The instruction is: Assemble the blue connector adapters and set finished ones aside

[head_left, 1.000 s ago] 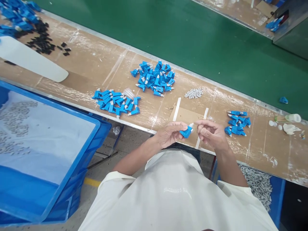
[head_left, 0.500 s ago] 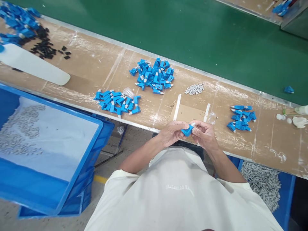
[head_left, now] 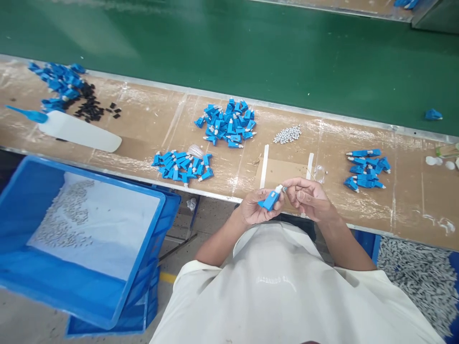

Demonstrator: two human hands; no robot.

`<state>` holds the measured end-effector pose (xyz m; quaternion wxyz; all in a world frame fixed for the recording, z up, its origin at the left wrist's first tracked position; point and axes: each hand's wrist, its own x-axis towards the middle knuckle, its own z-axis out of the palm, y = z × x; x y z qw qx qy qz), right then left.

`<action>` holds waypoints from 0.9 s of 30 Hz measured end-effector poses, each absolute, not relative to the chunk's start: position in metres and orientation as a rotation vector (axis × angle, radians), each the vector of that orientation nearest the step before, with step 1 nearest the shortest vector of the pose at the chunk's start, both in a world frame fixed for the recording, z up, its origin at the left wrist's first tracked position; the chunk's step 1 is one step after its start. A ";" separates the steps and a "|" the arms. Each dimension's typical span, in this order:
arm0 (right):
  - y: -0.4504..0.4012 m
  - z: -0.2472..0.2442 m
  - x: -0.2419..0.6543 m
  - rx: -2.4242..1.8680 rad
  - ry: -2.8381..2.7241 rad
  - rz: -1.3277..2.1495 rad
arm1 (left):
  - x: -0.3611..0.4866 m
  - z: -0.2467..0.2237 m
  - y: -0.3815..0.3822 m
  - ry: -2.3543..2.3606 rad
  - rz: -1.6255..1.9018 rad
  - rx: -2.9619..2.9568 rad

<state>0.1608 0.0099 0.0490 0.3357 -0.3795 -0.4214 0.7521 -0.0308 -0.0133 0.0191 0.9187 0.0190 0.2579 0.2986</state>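
My left hand [head_left: 255, 209] is closed round a blue plastic connector [head_left: 271, 200], its white tip [head_left: 278, 189] pointing up and to the right. Close by that tip is my right hand [head_left: 311, 199], its fingers bent together with a tiny piece at the fingertips, too small to name. A thin pale stick [head_left: 311, 174] shows just above the right hand; whether it is held or lies on the table I cannot tell. Beyond both hands, a cardboard sheet [head_left: 285, 173] lies between two white strips, and small grey-white pieces [head_left: 287, 134] form a pile behind it.
Blue connectors lie in piles at the middle [head_left: 229, 125], front left [head_left: 182, 167] and right [head_left: 367, 169]. A white squeeze bottle [head_left: 82, 134] lies at left near black pieces [head_left: 89, 107]. A blue bin [head_left: 134, 187] stands below left; grey parts [head_left: 412, 277] fill another below right.
The view has shifted left. The connector has turned in my left hand, showing more of its body, and my right hand has drawn slightly away from it.
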 end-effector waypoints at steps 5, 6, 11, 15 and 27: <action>0.011 0.040 0.174 -1.056 -1.040 1.891 | -0.045 0.024 0.005 0.610 0.715 -0.068; 0.011 0.038 0.178 -1.060 -1.029 1.867 | -0.051 0.025 0.016 0.646 0.791 -0.112; 0.015 0.029 0.198 -1.080 -0.973 1.752 | -0.088 0.034 0.089 0.703 1.237 -0.300; 0.013 0.023 0.207 -1.071 -1.014 1.701 | -0.097 0.037 0.111 0.679 1.334 -0.309; 0.014 0.007 0.255 -1.484 -0.999 1.256 | -0.064 0.003 0.025 1.145 1.139 0.484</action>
